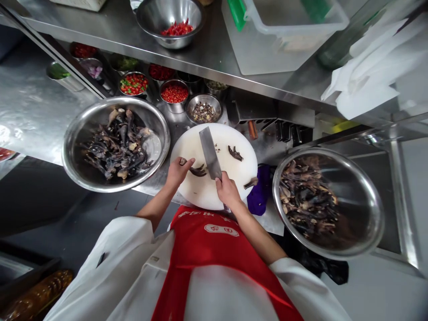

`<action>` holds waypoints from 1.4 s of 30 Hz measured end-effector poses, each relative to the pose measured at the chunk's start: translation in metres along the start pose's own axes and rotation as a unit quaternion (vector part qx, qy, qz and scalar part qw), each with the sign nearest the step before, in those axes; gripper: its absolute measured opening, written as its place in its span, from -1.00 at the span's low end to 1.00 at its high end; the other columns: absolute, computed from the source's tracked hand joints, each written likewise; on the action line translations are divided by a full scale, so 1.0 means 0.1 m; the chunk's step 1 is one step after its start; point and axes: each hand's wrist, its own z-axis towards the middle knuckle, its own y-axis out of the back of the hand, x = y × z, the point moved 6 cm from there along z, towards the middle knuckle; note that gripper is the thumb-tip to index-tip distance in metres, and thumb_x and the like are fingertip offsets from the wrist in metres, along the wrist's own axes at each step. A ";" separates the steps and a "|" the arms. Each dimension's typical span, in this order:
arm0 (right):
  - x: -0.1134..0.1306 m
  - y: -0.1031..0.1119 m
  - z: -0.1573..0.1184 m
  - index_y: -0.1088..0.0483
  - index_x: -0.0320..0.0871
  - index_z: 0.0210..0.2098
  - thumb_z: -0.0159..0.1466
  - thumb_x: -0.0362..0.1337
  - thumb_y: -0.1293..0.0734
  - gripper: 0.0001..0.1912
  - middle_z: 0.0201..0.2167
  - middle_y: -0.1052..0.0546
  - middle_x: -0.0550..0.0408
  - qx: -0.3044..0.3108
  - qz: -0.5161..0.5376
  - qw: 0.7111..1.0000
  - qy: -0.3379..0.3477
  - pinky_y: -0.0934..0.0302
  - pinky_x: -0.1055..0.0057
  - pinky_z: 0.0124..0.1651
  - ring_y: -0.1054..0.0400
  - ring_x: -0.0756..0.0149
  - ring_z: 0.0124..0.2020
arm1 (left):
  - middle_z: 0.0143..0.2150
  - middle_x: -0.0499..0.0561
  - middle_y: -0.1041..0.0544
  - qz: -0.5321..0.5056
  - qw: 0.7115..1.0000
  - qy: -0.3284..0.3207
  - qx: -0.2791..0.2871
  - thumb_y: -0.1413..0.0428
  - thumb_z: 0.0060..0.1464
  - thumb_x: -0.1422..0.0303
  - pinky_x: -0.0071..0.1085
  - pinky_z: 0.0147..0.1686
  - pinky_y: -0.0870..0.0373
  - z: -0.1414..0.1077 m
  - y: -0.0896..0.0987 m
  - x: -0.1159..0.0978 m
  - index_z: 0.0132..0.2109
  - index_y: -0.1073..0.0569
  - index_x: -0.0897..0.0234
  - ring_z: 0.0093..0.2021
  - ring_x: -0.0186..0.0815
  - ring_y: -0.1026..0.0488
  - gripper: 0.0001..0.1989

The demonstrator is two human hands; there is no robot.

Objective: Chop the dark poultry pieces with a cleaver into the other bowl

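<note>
My left hand [177,173] grips the end of a dark chicken foot [198,170], whose toes lie on the round white cutting board [187,145]. Closed around the handle of a cleaver [210,151], my right hand [228,190] holds the broad blade pointing away from me, just right of those toes. A cut piece of chicken foot [235,153] rests on the right half of the board, and another dark piece [251,182] lies at its right edge. Small dark scraps are scattered near the blade.
To the left stands a large steel bowl [68,154] of dark chicken feet; at the right is another steel bowl [374,214] holding many dark pieces. A small bowl [204,109] and several chili containers [174,94] sit behind the board. Overhead runs a steel shelf [214,58]. A purple cloth [259,196] lies beside the board.
</note>
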 end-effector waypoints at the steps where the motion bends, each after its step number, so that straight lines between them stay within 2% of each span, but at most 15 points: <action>1: 0.04 -0.01 0.02 -0.23 -0.17 -0.05 0.36 -0.21 -0.05 -0.73 -0.37 -0.54 -0.05 -0.001 -0.002 1.000 0.000 -0.04 0.38 -0.36 -0.41 0.12 -0.36 | -0.60 -0.13 -0.25 0.012 1.000 -0.007 -0.013 -0.11 0.00 -0.04 -0.48 -0.53 -0.08 0.02 0.00 0.01 -0.46 -0.31 0.26 -0.56 -0.44 -0.17 -0.57; 5: 0.14 -0.03 0.09 -0.22 -0.19 -0.02 0.37 -0.24 -0.03 -0.72 -0.35 -0.55 -0.07 -0.004 -0.022 1.000 0.001 -0.06 0.37 -0.35 -0.42 0.12 -0.36 | -0.59 -0.11 -0.27 0.065 0.996 -0.045 -0.040 -0.04 0.09 0.00 -0.46 -0.50 -0.06 0.09 -0.01 0.02 -0.45 -0.34 0.25 -0.54 -0.40 -0.21 -0.60; 9: 0.19 0.04 0.17 -0.21 -0.19 -0.01 0.37 -0.27 -0.02 -0.72 -0.34 -0.56 -0.08 -0.008 -0.056 0.998 0.004 -0.07 0.37 -0.34 -0.43 0.12 -0.37 | -0.50 -0.04 -0.42 0.149 0.986 -0.075 -0.033 -0.04 0.14 0.05 -0.44 -0.45 -0.07 0.13 -0.05 0.00 -0.31 -0.42 0.24 -0.47 -0.33 -0.34 -0.67; 13: 0.26 0.08 0.29 -0.19 -0.20 -0.01 0.38 -0.27 0.00 -0.72 -0.32 -0.56 -0.10 -0.009 -0.075 0.997 0.007 -0.10 0.36 -0.33 -0.44 0.10 -0.35 | -0.40 0.03 -0.51 0.223 0.964 -0.139 -0.023 -0.01 0.17 0.04 -0.43 -0.42 -0.06 0.10 -0.14 -0.07 -0.23 -0.45 0.23 -0.39 -0.28 -0.43 -0.65; 18: 0.31 -0.02 0.45 -0.20 -0.18 -0.04 0.36 -0.33 -0.04 -0.77 -0.34 -0.56 -0.11 0.062 -0.127 0.990 -0.007 -0.12 0.34 -0.33 -0.45 0.08 -0.35 | -0.39 0.04 -0.53 0.270 0.945 -0.182 0.013 0.03 0.20 0.02 -0.43 -0.42 -0.03 0.11 -0.26 -0.15 -0.26 -0.45 0.23 -0.38 -0.29 -0.44 -0.62; 20: 0.35 0.05 0.49 -0.20 -0.19 -0.04 0.35 -0.34 -0.05 -0.77 -0.35 -0.55 -0.11 0.060 -0.135 0.989 0.000 -0.13 0.33 -0.33 -0.45 0.07 -0.36 | -0.39 0.05 -0.53 0.276 0.942 -0.191 0.020 0.04 0.21 0.04 -0.43 -0.43 -0.02 0.14 -0.29 -0.19 -0.27 -0.45 0.23 -0.39 -0.30 -0.43 -0.63; 22: 0.43 0.21 0.50 -0.19 -0.20 -0.03 0.37 -0.30 -0.03 -0.75 -0.36 -0.55 -0.11 0.021 -0.118 0.993 0.019 -0.14 0.32 -0.33 -0.45 0.06 -0.36 | -0.39 0.06 -0.53 0.280 0.940 -0.196 0.020 0.05 0.22 0.05 -0.43 -0.43 -0.01 0.16 -0.30 -0.22 -0.27 -0.46 0.24 -0.41 -0.30 -0.42 -0.63; 25: 0.51 0.42 0.49 -0.16 -0.23 0.02 0.42 -0.22 0.03 -0.68 -0.30 -0.55 -0.13 -0.051 -0.080 0.994 0.046 -0.18 0.32 -0.28 -0.46 0.06 -0.29 | -0.39 0.06 -0.54 0.300 0.933 -0.197 0.018 0.06 0.22 0.05 -0.42 -0.44 -0.01 0.17 -0.31 -0.24 -0.27 -0.46 0.24 -0.41 -0.29 -0.43 -0.61; 26: 0.50 0.42 0.50 -0.16 -0.23 0.03 0.42 -0.21 0.04 -0.67 -0.29 -0.55 -0.14 -0.051 -0.080 0.994 0.046 -0.19 0.32 -0.26 -0.46 0.06 -0.27 | -0.39 0.06 -0.55 0.307 0.931 -0.196 0.018 0.07 0.22 0.05 -0.42 -0.44 -0.02 0.17 -0.31 -0.25 -0.27 -0.46 0.24 -0.41 -0.29 -0.44 -0.61; 31: 0.30 0.01 0.60 -0.17 -0.23 0.01 0.37 -0.34 -0.06 -0.75 -0.31 -0.56 -0.16 0.106 -0.147 0.983 0.012 -0.20 0.32 -0.25 -0.48 0.05 -0.27 | -0.37 0.06 -0.56 0.315 0.931 -0.181 0.021 0.07 0.23 0.05 -0.40 -0.42 -0.05 0.16 -0.31 -0.28 -0.25 -0.46 0.23 -0.37 -0.26 -0.48 -0.62; 33: 0.24 -0.07 0.63 -0.16 -0.23 0.03 0.37 -0.35 -0.05 -0.73 -0.26 -0.55 -0.19 0.117 -0.150 0.982 0.007 -0.20 0.31 -0.23 -0.47 0.04 -0.23 | -0.35 0.07 -0.57 0.310 0.936 -0.167 0.022 0.07 0.22 0.04 -0.39 -0.42 -0.05 0.18 -0.31 -0.30 -0.25 -0.45 0.22 -0.35 -0.25 -0.49 -0.63; 36: 0.22 -0.06 0.65 -0.16 -0.23 0.04 0.39 -0.32 -0.03 -0.72 -0.24 -0.55 -0.20 0.121 -0.145 0.982 0.007 -0.20 0.30 -0.20 -0.47 0.02 -0.20 | -0.35 0.07 -0.57 0.297 0.944 -0.139 0.019 0.05 0.21 0.04 -0.39 -0.41 -0.06 0.23 -0.28 -0.29 -0.23 -0.45 0.22 -0.33 -0.23 -0.50 -0.64; 42: 0.28 0.12 0.69 -0.16 -0.23 0.04 0.35 -0.35 -0.06 -0.72 -0.22 -0.54 -0.19 0.144 -0.139 0.980 0.023 -0.20 0.29 -0.23 -0.46 0.00 -0.20 | -0.41 0.03 -0.54 0.242 0.967 -0.080 -0.004 0.02 0.18 0.05 -0.41 -0.42 -0.07 0.29 -0.16 -0.24 -0.23 -0.43 0.21 -0.37 -0.24 -0.47 -0.67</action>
